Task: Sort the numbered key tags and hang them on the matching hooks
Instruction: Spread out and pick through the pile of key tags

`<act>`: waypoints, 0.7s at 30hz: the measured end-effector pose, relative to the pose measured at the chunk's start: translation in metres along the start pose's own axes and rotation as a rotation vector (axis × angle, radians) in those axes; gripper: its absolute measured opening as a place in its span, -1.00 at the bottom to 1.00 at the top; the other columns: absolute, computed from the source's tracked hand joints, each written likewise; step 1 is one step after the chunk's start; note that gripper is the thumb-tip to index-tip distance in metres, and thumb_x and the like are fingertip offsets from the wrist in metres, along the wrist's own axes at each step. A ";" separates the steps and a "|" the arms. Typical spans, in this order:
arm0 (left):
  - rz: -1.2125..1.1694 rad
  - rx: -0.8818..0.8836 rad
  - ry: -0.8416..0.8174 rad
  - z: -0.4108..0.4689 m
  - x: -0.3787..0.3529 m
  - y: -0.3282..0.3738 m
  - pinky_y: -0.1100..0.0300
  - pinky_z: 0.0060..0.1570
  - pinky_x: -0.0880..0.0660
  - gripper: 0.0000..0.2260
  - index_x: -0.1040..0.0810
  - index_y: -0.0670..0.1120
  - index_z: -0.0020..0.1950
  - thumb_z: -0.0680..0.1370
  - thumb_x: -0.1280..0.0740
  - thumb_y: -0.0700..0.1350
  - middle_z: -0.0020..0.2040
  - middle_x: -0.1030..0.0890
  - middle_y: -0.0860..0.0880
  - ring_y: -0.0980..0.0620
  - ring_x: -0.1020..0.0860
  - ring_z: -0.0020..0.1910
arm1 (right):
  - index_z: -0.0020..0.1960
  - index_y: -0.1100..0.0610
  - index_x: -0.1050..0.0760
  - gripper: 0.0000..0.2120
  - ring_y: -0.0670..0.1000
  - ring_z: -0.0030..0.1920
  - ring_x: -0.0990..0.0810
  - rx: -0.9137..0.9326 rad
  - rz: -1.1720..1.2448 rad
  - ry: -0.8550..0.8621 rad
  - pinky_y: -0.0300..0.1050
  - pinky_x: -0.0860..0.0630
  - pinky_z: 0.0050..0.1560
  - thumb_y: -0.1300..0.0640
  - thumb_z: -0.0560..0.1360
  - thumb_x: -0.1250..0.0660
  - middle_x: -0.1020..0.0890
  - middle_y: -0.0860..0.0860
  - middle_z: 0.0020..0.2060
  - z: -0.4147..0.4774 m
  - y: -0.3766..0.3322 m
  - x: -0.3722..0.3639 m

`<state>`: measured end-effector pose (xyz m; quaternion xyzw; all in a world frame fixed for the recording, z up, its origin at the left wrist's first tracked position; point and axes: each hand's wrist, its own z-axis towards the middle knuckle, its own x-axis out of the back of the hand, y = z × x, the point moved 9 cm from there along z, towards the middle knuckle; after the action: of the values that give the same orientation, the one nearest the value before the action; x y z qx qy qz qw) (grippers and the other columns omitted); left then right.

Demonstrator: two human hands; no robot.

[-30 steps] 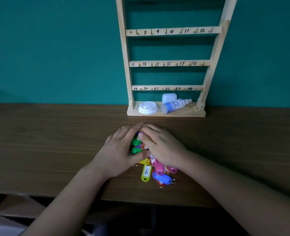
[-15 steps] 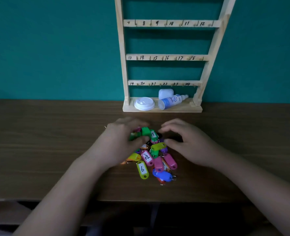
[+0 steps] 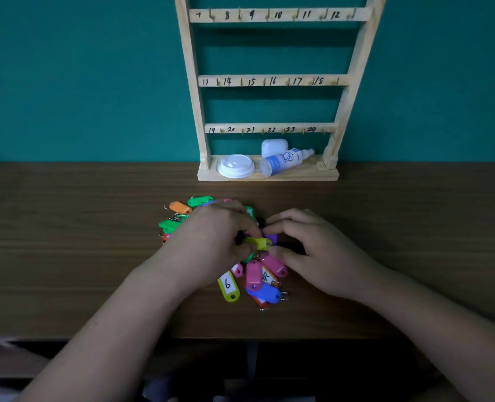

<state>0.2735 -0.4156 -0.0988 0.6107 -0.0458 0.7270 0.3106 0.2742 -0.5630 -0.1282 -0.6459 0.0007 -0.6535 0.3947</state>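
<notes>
Picking from the key tag pile [image 3: 253, 275].
The left hand [image 3: 211, 242] pinches a lime tag [image 3: 258, 243]; right hand [image 3: 316, 253] arched alongside, grip unclear. Next, read its number.

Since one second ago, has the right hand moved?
Yes, to the right. Judged against the tag marked 6, which stayed put, the right hand left the top of the pile and is now beside it.

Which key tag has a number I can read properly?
The yellow-green tag at the near edge of the pile: its white label shows a clear 6. The others show blank backs or are partly covered.
</notes>
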 end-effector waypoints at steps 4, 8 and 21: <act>-0.043 0.062 -0.004 -0.002 0.000 -0.004 0.07 0.00 -0.54 -0.88 -0.69 0.12 -0.02 0.48 -0.54 -0.05 -0.11 -0.61 0.13 0.15 -0.55 -0.04 | 0.27 -0.10 -0.64 -0.75 -0.25 0.35 -0.42 0.016 0.016 0.031 -0.11 -0.39 0.42 -0.03 0.60 -0.44 -0.53 -0.30 0.25 0.005 -0.001 0.001; -0.104 0.129 -0.035 -0.002 -0.001 -0.009 0.21 -0.15 -0.52 -0.87 -0.65 0.09 -0.05 0.49 -0.56 -0.06 -0.15 -0.63 0.13 0.13 -0.59 -0.18 | 0.10 -0.11 -0.66 -0.88 -0.19 0.24 -0.49 0.044 0.044 0.068 -0.08 -0.46 0.29 -0.01 0.56 -0.49 -0.57 -0.26 0.11 0.006 -0.001 0.003; -0.201 0.148 0.180 0.010 0.020 -0.008 0.30 -0.10 -0.47 -0.84 -0.68 0.13 0.00 0.49 -0.58 -0.06 -0.11 -0.66 0.23 0.20 -0.60 -0.08 | 0.01 0.00 -0.68 -0.94 -0.16 -0.04 -0.60 0.076 0.057 0.294 -0.25 -0.53 -0.05 0.13 0.56 -0.48 -0.62 -0.18 -0.12 0.014 0.002 0.043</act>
<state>0.2851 -0.4058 -0.0805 0.5657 0.0974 0.7454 0.3388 0.2937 -0.5792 -0.0907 -0.5278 0.0523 -0.7289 0.4329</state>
